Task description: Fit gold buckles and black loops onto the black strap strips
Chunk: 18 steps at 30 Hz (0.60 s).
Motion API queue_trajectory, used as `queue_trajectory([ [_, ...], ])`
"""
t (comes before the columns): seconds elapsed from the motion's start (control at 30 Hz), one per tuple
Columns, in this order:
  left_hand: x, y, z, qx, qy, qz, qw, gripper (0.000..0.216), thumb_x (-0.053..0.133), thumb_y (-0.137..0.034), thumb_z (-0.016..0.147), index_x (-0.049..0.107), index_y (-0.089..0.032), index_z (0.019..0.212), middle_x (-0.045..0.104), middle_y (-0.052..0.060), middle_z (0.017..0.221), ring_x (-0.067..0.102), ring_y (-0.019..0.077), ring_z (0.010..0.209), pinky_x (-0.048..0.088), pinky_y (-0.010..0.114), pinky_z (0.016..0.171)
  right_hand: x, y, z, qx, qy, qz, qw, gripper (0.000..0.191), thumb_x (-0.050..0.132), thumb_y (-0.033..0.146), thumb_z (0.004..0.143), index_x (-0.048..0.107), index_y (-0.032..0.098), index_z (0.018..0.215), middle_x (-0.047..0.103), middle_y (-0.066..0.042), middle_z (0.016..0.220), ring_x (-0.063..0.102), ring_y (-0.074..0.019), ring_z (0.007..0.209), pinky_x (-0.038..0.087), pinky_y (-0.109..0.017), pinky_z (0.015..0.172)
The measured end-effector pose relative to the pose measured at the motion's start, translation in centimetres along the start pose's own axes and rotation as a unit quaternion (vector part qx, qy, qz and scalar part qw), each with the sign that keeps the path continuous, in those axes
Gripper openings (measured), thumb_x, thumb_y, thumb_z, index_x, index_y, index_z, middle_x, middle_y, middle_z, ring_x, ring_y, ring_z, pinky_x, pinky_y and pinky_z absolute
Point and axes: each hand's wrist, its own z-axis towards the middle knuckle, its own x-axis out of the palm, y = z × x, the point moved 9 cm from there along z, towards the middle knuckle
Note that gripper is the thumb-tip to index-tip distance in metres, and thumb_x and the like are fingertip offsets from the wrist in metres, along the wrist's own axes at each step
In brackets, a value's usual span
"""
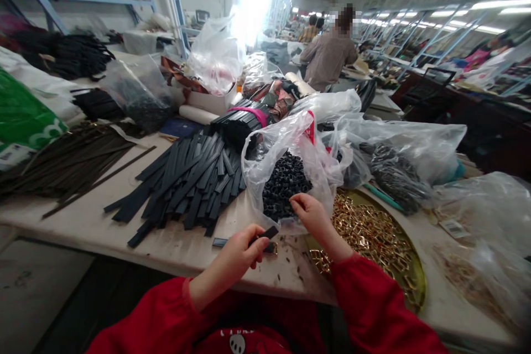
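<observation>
My left hand (243, 251) is closed around a black strap (271, 233), whose end sticks out past the thumb. A gold buckle (274, 250) shows just under the fingers, at the end of a dark strip. My right hand (310, 211) is in a pinch at the front of an open clear plastic bag (254, 168). Small black loops (288, 174) fill this bag, right behind the fingertips. Whatever the pinch holds is hidden or too small to make out. Beside my right wrist, many gold buckles (373, 227) lie on a round gold tray (418, 282).
A fanned heap of black straps (194, 177) lies left of the bag, with a bundle tied by a pink band (253, 113) behind it. Brown strips (78, 155) are farther left. Plastic bags (489, 204) cover the right side. Another person (329, 58) is at the back.
</observation>
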Motion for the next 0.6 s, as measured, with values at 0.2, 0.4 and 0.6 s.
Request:
queue_trajectory([
  [0.2,-0.9,1.1,1.4,-0.003,-0.012,-0.016,1.0,0.024,0.042,-0.04,0.082,0.047,-0.017,0.08,0.047,-0.007,0.051,0.039,0.0068,0.04,0.03,0.018,0.04,2.2,-2.1,3.5,0.002,0.001,-0.172,0.985,0.01,0.049,0.014,0.079,0.056,0.017,0.073,0.057,-0.007,0.077,0.056,-0.0186,0.072,0.037,-0.028,0.063],
  [0.4,-1.3,0.3,1.7,0.011,-0.038,-0.024,0.999,0.023,0.043,-0.04,0.082,0.047,-0.017,0.078,0.046,-0.008,0.05,0.038,0.0061,0.039,0.029,0.018,0.04,-0.3,-3.1,0.3,0.063,-0.026,0.17,0.983,0.016,0.057,0.034,0.075,0.056,0.018,0.073,0.056,-0.001,0.07,0.052,-0.0149,0.064,0.041,-0.028,0.062],
  [0.6,0.0,-2.1,1.1,0.053,-0.058,-0.066,0.995,0.025,0.045,-0.041,0.081,0.048,-0.016,0.08,0.044,-0.007,0.051,0.038,0.0056,0.04,0.03,0.017,0.04,1.3,0.7,-5.7,0.207,0.012,0.573,0.793,0.029,0.073,0.032,0.062,0.061,0.021,0.085,0.064,-0.001,0.08,0.057,-0.0121,0.064,0.047,-0.027,0.064],
])
